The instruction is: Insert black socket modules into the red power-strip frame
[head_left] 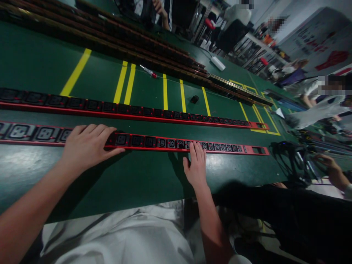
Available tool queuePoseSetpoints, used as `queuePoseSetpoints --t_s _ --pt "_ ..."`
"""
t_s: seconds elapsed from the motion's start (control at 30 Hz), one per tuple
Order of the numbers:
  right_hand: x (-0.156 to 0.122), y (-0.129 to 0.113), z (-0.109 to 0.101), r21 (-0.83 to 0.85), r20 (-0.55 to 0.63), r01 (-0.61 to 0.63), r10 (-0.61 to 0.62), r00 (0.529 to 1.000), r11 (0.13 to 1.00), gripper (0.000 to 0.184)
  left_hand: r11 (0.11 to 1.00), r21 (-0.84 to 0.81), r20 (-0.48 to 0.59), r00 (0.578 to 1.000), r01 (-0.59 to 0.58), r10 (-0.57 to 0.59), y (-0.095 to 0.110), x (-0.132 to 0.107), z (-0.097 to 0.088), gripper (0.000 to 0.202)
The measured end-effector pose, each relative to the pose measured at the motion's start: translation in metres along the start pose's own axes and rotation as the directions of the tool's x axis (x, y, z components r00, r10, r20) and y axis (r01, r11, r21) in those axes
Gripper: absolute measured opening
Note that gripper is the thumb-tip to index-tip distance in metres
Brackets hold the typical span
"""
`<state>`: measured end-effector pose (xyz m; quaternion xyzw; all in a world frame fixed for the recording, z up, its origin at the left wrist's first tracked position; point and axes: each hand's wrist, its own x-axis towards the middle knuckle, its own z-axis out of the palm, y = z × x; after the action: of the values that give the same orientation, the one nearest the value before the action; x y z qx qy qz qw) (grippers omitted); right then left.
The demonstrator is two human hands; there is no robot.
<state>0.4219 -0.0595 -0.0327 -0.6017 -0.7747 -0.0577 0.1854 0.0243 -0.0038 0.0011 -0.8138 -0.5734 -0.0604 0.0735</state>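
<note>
A long red power strip (149, 142) with a row of black sockets lies across the green table in front of me. My left hand (89, 141) straddles it, fingers over the far side and thumb along the near edge, gripping it. Further right, my right hand (195, 163) rests its outstretched fingertips on the sockets, thumb held apart at the near edge. Parallel behind it lies a second red power strip (126, 112), touched by neither hand. A small black part (194, 99) sits beyond that strip.
Long dark metal bars (132, 44) lie along the back of the green table (154, 179), near a red-tipped screwdriver (148, 71). Yellow tape lines mark the surface. At right are black cables (291, 157) and a co-worker's hand (327, 161). Another person's hand (161, 9) shows at the back.
</note>
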Motion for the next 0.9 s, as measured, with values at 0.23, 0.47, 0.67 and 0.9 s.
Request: queuePoseSetpoints --t_s 0.23,0.47,0.67,0.9 --pt "0.0036 -0.0093 -0.0056 -0.026 0.049 -0.039 0.040 0.998 0.999 0.064 1.000 -0.022 0.068 0.998 -0.005 0.006 0.0017 0.0014 -0.0071 0.072" --pt "0.0045 -0.0096 -0.0067 -0.030 0.058 -0.038 0.039 0.998 0.999 0.061 0.999 -0.041 0.096 0.995 0.016 -0.012 0.0046 0.0025 -0.0094 0.071" --pt "0.0049 -0.0101 -0.0067 -0.024 0.044 -0.038 0.039 0.998 0.999 0.057 1.000 -0.021 0.094 0.995 -0.014 0.016 0.0041 0.0034 -0.0104 0.069" --pt "0.0048 -0.0096 -0.0062 -0.005 0.049 -0.049 0.049 0.998 0.999 0.062 1.000 -0.022 0.101 0.995 -0.011 0.013 0.0056 0.0025 -0.0109 0.067"
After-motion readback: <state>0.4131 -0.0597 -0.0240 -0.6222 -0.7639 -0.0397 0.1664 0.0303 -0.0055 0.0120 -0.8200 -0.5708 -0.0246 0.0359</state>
